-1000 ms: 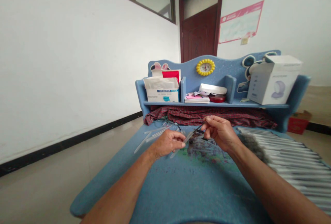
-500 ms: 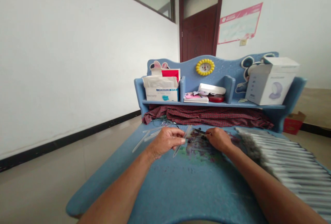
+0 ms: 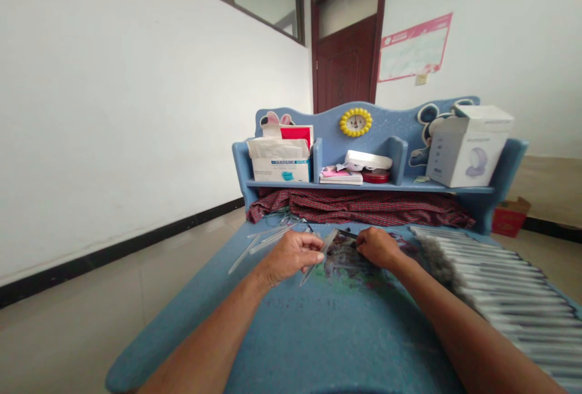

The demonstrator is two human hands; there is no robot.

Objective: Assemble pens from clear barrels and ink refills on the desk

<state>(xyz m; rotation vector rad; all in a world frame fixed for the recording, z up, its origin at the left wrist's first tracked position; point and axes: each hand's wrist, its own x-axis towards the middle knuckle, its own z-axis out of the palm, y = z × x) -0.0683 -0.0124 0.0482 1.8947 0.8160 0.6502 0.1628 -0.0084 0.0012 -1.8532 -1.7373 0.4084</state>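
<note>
The blue desk point(image 3: 291, 333) fills the lower centre of the frame. A row of whitish, tube-like sticks point(image 3: 513, 297) covers its lower right part. Near centre, the left hand point(image 3: 293, 254) pinches a slanting clear tube point(image 3: 330, 240) between thumb and fingers. Right of it, the right hand point(image 3: 377, 247) has its fingers curled down at the end of a thin dark strip point(image 3: 346, 234); whether they grip it, I cannot tell. Loose clear tubes point(image 3: 244, 254) lie left of centre.
</note>
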